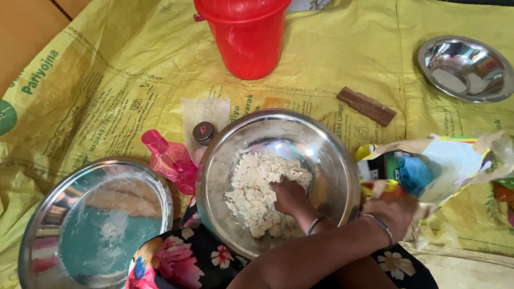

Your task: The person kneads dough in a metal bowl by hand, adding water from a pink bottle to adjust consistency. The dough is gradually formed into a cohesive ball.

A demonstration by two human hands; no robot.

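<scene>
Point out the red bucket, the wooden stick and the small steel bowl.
red bucket [247, 45], head view, front wall.
wooden stick [366, 106], head view, middle of its length.
small steel bowl [465, 68], head view, inner base.

Big bowl [326, 160]: polished metal, glossy, mirror-like wall. Dough [257, 192] inside: pale, crumbly, rough, matt. Flat plate [48, 225]: shiny metal, dulled by whitish floury film. Small bowl [466, 67]: same bright metal, smooth. Bucket [249, 40]: red plastic, smooth, slight gloss. Pink bottle [168, 158]: translucent plastic, glossy. Small jar lid [204, 131]: dark metal look. Ground sheet [134, 80]: yellow woven plastic sack, creased, half-matt. Brown stick [367, 106]: wood, matt. Packet [428, 166]: printed foil-like plastic, crinkled, shiny. Dress [182, 257]: flowered cloth, soft, matt.
</scene>
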